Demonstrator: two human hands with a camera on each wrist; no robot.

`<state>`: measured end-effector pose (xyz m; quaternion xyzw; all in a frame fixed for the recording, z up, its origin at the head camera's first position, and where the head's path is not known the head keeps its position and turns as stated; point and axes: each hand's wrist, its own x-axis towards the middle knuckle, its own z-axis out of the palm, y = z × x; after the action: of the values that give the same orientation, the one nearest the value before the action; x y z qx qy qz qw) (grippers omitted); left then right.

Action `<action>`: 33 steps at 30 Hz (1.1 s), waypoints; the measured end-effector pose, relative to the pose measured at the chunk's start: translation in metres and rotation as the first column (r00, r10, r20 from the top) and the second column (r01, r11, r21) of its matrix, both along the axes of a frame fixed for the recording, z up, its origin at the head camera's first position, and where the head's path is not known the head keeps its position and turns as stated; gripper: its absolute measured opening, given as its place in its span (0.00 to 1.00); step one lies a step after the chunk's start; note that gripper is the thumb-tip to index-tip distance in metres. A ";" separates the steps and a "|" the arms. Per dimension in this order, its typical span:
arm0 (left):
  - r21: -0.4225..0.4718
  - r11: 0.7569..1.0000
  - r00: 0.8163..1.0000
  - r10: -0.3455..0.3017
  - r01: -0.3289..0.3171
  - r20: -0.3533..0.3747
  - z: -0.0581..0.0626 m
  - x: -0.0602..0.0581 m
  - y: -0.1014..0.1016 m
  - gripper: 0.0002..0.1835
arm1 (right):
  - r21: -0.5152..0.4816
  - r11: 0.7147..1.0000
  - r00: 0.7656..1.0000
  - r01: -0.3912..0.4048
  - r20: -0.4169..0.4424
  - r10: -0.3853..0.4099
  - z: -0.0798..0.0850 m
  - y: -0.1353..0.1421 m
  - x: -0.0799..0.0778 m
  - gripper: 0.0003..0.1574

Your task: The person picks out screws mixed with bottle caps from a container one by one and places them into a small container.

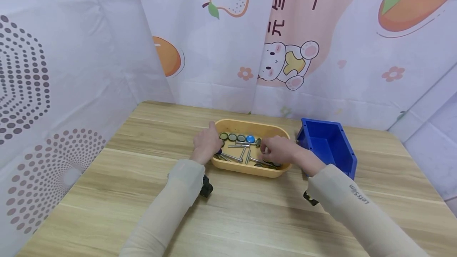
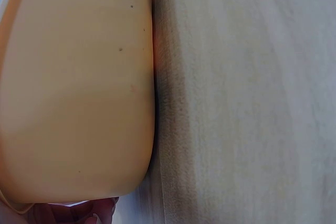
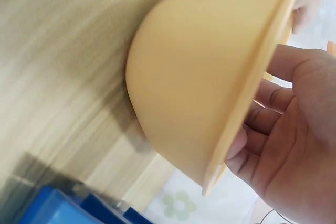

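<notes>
A yellow-orange oval tub holds several bottle caps, a bright blue cap and several silver, bolt-like metal pins. At its left end, my left hand grips the rim; curled fingers show past the tub's end in the left wrist view. Over the tub's right side, my right hand reaches down inside with bent fingers. In the right wrist view those fingers pass behind the tub wall, which hides the tips, so I cannot tell whether they hold anything.
A deep blue plastic bin stands close to the tub's right, behind my right forearm. The wood-grain table extends around both containers. A printed white curtain rises at the table's back edge, with another sheet on the left.
</notes>
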<state>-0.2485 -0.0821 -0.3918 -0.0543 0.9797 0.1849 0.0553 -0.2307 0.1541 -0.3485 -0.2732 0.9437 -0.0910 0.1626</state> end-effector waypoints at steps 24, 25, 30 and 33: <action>0.006 1.000 1.000 0.006 -0.006 -0.008 0.000 0.000 0.001 0.25 | 0.110 0.993 0.993 -0.029 0.116 0.016 -0.019 -0.011 0.000 0.03; 0.003 1.000 1.000 0.006 -0.006 -0.007 0.000 0.000 0.001 0.25 | 0.111 0.993 0.993 -0.031 0.114 0.018 -0.019 -0.011 -0.001 0.03; -0.006 1.000 1.000 0.010 -0.010 -0.006 0.000 0.000 0.001 0.25 | 0.086 0.994 0.992 -0.073 0.107 0.063 -0.022 -0.011 -0.002 0.04; -0.006 1.000 1.000 0.008 -0.009 -0.005 0.000 0.000 0.002 0.24 | 0.093 0.991 0.990 -0.096 0.109 0.086 -0.023 -0.011 -0.002 0.05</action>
<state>-0.2489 -0.0805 -0.3921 -0.0582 0.9801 0.1824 0.0520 -0.2323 0.1433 -0.3712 -0.3027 0.9237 -0.0514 0.2289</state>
